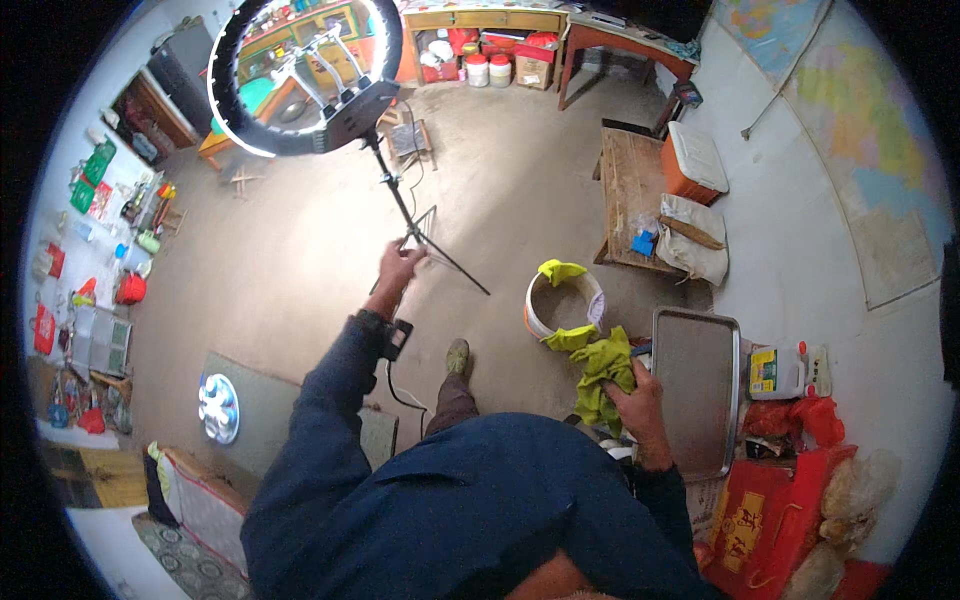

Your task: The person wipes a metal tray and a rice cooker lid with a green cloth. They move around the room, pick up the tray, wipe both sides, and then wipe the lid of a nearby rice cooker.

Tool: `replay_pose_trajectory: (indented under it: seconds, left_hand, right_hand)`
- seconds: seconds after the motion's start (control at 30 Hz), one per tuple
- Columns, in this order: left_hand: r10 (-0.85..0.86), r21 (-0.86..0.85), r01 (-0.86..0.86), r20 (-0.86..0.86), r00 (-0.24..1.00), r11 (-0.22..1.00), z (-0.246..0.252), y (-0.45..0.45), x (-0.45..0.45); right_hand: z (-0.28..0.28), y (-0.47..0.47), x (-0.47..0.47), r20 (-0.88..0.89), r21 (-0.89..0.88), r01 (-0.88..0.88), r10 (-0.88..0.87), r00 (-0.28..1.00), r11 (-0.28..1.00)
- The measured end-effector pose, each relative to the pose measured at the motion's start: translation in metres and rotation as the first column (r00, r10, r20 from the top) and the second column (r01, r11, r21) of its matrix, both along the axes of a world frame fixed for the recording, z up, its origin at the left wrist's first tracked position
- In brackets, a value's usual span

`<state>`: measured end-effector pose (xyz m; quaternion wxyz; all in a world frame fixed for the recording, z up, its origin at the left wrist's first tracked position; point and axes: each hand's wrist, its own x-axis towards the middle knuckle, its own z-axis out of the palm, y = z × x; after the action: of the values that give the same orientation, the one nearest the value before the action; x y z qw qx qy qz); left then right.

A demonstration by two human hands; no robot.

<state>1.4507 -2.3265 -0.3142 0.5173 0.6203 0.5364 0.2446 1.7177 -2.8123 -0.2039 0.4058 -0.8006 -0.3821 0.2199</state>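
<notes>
My right hand (641, 409) grips a bunched yellow-green cloth (606, 375) beside the white bucket. More pieces of similar cloth hang over the rim of this bucket (531, 315), and a pale lilac piece lies over its right side. My left hand (399, 274) is extended forward with bent fingers, overlapping the lower part of a black light stand (394, 184). Whether it touches the stand cannot be made out. A lit ring light (306, 147) tops the stand. A small black box (398, 340) on a cable shows beside my left wrist.
A metal tray (694, 397) lies to my right, near a white jug (776, 371) and a red gift box (757, 517). Ahead on the right stands a low wooden table (630, 199) with an orange-and-white cooler (694, 165). The stand's leg (457, 266) spreads across the floor.
</notes>
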Motion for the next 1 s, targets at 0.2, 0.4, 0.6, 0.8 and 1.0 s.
replay_pose_trajectory:
  seconds: [0.2, 0.4, 0.6, 0.8, 1.0]
  left_hand:
    - [0.336, -0.011, -0.336, 0.063, 0.940, 0.942, -0.035, 0.217, 0.012]
    - [0.375, 0.065, -0.385, 0.125, 0.919, 0.921, -0.083, 0.368, 0.035]
    - [0.428, -0.106, -0.429, 0.445, 0.786, 0.897, -0.118, 0.415, 0.070]
    - [0.534, 0.054, -0.600, 0.396, 0.747, 0.798, -0.108, 0.424, 0.085]
    - [0.486, 0.159, -0.629, 0.501, 0.716, 0.761, -0.106, 0.452, 0.092]
  right_hand:
    - [0.010, 0.049, -0.019, -0.040, -0.147, 0.287, -0.295, 0.955, 0.947]
    - [0.021, 0.084, -0.044, -0.100, -0.142, 0.481, -0.496, 0.863, 0.865]
    - [0.058, 0.114, -0.053, -0.039, -0.323, 0.576, -0.618, 0.785, 0.751]
    - [0.082, 0.129, -0.052, -0.102, -0.226, 0.597, -0.628, 0.771, 0.770]
    - [0.062, 0.118, -0.048, -0.118, -0.113, 0.614, -0.624, 0.773, 0.781]
